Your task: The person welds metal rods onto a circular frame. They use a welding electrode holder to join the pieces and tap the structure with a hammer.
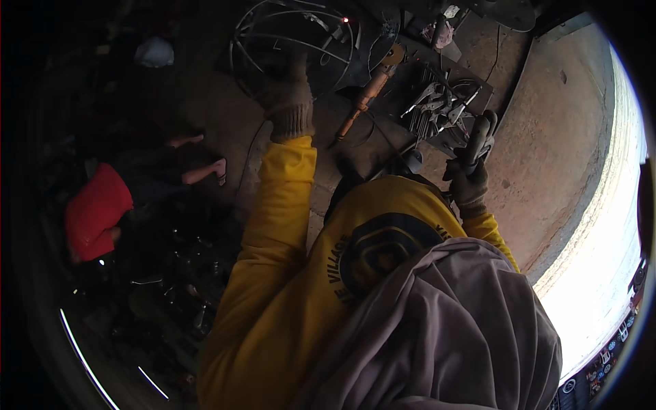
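A round cage of bent metal rods [326, 52] stands at the far middle, with a small glowing orange spot on its upper right. My left hand [287, 102], in a dark work glove, is at the cage's near side. Its fingers are dark and blurred, so whether they grip a rod cannot be made out. Low on the right, my right hand [469, 186], also gloved, is closed around a grey tool with thick rounded ends [478, 140]. Its exact kind is unclear. Between the hands lies an orange angle grinder [367, 97] with its disc pointing away.
Locking pliers [437, 104] lie heaped at the right beside the grinder. Cables run across the dark work surface. At left, a person in a red shirt [99, 208] is bent low near scattered metal parts [195, 273]. Bright ground [588, 301] lies beyond the concrete floor at right.
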Demonstrator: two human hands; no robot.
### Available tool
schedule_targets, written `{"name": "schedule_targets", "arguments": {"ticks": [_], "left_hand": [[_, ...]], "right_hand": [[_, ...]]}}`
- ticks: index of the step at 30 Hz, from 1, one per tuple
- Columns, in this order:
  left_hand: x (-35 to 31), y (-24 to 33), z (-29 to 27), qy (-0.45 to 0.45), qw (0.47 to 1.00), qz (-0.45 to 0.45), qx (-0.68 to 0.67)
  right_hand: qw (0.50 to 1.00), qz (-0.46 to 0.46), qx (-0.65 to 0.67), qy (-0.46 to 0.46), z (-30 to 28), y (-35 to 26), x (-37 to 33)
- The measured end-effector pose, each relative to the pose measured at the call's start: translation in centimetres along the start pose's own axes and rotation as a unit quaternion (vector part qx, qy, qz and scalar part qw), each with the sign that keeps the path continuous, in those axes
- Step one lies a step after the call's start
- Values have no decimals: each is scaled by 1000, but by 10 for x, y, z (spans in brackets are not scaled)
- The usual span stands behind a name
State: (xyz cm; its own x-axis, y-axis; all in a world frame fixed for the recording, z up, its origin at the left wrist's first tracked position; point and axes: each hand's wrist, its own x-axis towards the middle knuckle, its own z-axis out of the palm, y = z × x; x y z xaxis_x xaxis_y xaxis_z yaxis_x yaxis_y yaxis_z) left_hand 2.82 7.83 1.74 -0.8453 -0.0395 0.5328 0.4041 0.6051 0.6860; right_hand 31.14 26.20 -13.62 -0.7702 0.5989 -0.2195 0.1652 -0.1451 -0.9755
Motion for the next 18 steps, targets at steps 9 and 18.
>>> {"name": "schedule_targets", "arguments": {"ticks": [9,18], "left_hand": [[11,-68,8,-134,944,-256,-160],[23,-43,-18,-25,931,-97,350]], "right_hand": [[999,11,23,27,-1,-5,1],[998,13,46,50,-6,0,8]]}}
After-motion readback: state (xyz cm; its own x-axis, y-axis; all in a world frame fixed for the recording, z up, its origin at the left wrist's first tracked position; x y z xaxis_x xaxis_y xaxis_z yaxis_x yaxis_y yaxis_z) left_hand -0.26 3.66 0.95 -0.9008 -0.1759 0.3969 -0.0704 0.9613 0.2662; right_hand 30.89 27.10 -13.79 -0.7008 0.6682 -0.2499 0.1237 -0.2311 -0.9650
